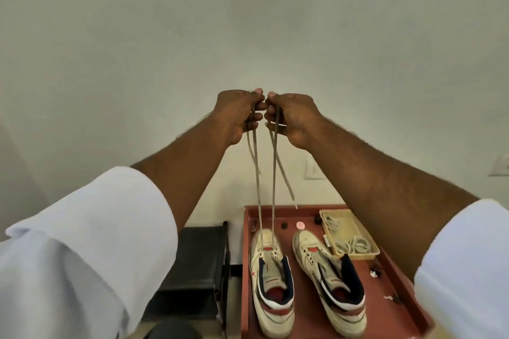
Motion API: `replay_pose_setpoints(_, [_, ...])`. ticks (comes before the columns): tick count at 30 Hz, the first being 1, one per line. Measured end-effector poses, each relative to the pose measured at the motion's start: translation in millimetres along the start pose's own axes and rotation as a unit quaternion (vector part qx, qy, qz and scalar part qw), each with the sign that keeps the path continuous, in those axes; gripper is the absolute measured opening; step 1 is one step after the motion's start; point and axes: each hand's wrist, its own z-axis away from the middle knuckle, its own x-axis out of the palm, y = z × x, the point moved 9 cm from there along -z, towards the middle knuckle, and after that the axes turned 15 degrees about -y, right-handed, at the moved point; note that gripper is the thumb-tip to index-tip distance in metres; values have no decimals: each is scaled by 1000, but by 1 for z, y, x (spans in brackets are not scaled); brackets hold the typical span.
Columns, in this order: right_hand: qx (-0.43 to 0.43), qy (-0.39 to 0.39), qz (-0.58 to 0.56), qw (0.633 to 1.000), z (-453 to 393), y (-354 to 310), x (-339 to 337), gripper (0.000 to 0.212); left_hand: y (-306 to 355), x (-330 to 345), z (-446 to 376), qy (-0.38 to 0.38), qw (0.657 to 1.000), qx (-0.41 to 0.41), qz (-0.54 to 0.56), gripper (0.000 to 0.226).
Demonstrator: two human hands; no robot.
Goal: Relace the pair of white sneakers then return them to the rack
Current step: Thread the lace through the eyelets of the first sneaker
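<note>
A pale plain wall filled the background. Raised before it, the left hand and right hand met knuckle to knuckle, each clamped on one end of a flat grey shoelace. The lace ran down to the left white high-top sneaker, which stood beside its unlaced mate on a reddish-brown tray table.

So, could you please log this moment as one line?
left hand: holds lace | right hand: holds lace | left sneaker: partly laced | right sneaker: unlaced
</note>
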Motion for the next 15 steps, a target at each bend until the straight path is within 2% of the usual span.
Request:
replay_pose_setpoints(8, [-59, 5, 7, 998, 16, -102, 24, 18, 116, -2, 25, 14, 996, 71, -42, 16])
replay_pose_setpoints(15, [-118, -28, 15, 993, 25, -186, 47, 16, 193, -7, 36, 26, 987, 139, -82, 16])
